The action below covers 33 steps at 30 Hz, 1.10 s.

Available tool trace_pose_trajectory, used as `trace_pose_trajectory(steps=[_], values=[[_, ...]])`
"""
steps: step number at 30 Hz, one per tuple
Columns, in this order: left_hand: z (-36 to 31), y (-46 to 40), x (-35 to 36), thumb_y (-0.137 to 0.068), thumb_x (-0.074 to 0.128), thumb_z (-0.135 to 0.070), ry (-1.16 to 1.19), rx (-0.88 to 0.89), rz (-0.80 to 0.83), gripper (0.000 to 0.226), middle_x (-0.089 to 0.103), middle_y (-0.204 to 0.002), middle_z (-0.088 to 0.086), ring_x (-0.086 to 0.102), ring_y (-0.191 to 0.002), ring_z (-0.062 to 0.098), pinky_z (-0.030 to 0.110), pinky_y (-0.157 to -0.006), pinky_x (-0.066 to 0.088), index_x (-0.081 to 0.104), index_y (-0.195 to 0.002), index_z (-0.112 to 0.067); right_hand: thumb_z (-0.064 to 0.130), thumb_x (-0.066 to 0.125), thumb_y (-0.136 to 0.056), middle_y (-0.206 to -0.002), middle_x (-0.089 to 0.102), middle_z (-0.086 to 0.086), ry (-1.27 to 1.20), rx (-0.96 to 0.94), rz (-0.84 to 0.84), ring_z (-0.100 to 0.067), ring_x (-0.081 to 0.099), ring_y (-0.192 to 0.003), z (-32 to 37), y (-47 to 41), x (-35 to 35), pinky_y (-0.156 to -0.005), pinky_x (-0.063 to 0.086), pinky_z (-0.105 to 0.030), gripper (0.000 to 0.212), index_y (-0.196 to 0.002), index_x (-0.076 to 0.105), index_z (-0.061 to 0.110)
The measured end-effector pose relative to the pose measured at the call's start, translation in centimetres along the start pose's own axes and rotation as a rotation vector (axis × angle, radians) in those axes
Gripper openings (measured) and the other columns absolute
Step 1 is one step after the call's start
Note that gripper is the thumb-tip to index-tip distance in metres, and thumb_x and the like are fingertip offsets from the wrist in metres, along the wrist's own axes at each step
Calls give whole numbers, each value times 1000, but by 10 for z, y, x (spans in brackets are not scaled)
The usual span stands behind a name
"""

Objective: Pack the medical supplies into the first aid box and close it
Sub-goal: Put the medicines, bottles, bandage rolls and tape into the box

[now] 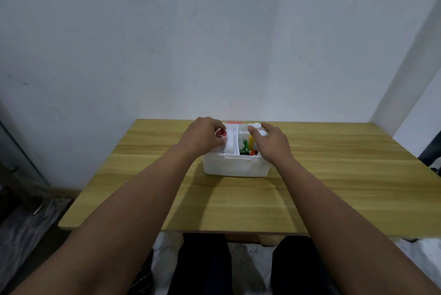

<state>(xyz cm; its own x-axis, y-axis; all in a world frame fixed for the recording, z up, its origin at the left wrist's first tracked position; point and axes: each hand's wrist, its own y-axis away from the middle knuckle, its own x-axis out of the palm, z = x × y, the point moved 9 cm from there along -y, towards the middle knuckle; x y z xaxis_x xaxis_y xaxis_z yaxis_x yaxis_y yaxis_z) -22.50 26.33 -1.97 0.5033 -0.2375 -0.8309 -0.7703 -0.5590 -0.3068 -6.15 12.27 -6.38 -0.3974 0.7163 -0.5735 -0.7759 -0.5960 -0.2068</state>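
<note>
Left hand [202, 134] gripping small red-capped bottle [220, 132], right hand [269, 142] resting loose beside, over white plastic box [235, 165]; risks jamming bottle against divider.

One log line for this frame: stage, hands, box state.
stage: packing | left hand: on red-capped item at box left side | right hand: over white caps, grip unclear | box: open, on table

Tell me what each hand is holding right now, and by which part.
The left hand pinches a small red-capped item at its side over the box. The right hand rests on white bottle caps; a grip cannot be told.
</note>
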Motion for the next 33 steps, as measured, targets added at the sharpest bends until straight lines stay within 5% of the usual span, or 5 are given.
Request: trace_pose_trajectory(steps=[5,12,18,28,33], values=[[-8,4,4,-84,73,-26,-123,14,110,21,76,-97,-2,69,-87,17,32,-74,57,81,-100,-16,69,57,-89,-147,58,-5,-4,19,6,-26,54,-133,-3,-2,1,-108,47,-42,75,-144,58,18],[-11,1,9,-82,66,-24,-293,27,202,26,54,-59,-1,50,-61,20,26,-55,37,59,-58,-18,64,58,-93,-150,54,-7,3,12,7,-27,51,-136,-1,-1,1,-108,43,-41,73,-147,55,16],[-12,2,3,-82,75,-25,-238,21,205,9,73,-78,-5,67,-76,14,27,-63,52,76,-81,-16,65,58,-93,-151,54,-8,9,9,4,-27,51,-137,-1,-1,1,-109,43,-42,74,-148,54,16],[52,-3,-17,-95,63,-46,151,-254,-48,42,66,-124,1,62,-109,19,38,-91,53,65,-128,-20,74,53,-90,-159,44,-9,-190,168,68,-29,45,-143,-15,-23,-3,-115,37,-46,88,-154,44,14],[82,-14,25,-97,52,-61,371,-460,95,69,56,-148,7,55,-131,27,41,-108,43,53,-147,-15,65,48,-98,-134,62,-15,-254,347,132,-31,59,-111,-36,-45,5,-94,45,-40,70,-128,61,3]])
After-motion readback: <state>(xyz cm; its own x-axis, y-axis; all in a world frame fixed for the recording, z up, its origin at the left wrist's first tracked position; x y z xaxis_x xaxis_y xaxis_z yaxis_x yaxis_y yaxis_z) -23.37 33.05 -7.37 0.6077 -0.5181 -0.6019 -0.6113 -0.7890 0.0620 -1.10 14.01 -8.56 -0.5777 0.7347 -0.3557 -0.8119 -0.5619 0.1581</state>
